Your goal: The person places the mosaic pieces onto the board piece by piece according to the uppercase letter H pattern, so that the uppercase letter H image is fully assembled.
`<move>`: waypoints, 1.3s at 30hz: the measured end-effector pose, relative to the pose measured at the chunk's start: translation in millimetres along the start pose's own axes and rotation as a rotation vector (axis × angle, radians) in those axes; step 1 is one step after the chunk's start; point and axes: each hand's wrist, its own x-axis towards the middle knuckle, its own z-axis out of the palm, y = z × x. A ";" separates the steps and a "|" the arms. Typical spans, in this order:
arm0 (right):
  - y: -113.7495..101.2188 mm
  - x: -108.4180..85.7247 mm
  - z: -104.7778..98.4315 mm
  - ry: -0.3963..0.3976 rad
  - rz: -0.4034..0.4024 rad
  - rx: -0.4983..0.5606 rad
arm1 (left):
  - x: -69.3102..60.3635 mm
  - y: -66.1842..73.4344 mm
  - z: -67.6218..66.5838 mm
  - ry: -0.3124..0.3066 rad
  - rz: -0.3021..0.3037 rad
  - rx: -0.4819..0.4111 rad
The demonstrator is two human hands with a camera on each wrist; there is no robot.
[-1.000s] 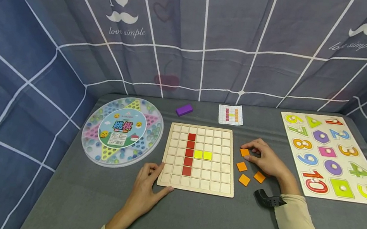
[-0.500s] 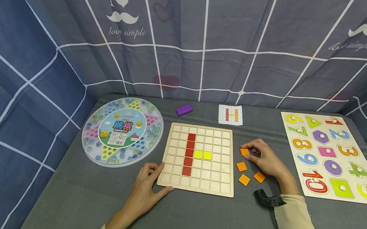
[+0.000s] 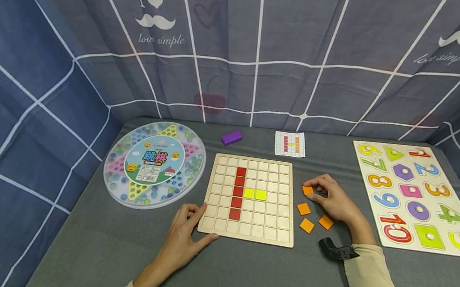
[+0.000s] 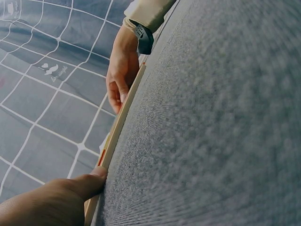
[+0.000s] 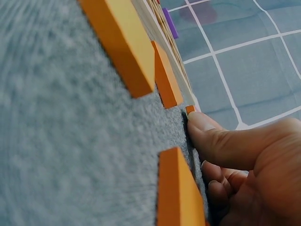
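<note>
A pale wooden grid board lies on the table, with a column of several red tiles and two yellow tiles in its cells. At the board's near left corner, my left hand touches the left edge with the index finger and the front edge with the thumb. Right of the board, my right hand pinches an orange tile between thumb and fingers, low at the tabletop. Three more orange tiles lie close by: one beside the board, one nearer, one below the hand.
Behind the board are a purple block and a small pattern card showing a coloured H-like figure. A round Chinese checkers set lies left. A number-and-shape puzzle board lies right. Grid-patterned curtains enclose the table.
</note>
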 end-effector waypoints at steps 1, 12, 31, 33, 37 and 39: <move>0.1 0.0 0.0 0.002 -0.001 -0.001 | 0.1 0.1 -0.1 -0.001 0.000 0.000; -5.7 3.9 4.0 0.060 -0.021 -0.073 | 0.4 1.0 -0.6 0.000 -0.002 -0.002; -52.7 53.0 41.2 0.058 -0.090 -0.009 | -1.3 1.0 0.4 0.000 0.001 -0.004; -52.4 55.4 44.7 0.068 -0.072 0.008 | -1.3 1.0 0.9 0.002 0.001 -0.004; -50.9 58.5 49.5 0.074 -0.034 -0.016 | -0.7 1.0 0.9 0.008 -0.002 -0.007; -50.9 59.6 51.0 0.078 -0.014 -0.033 | -0.3 1.1 0.5 0.007 -0.005 -0.008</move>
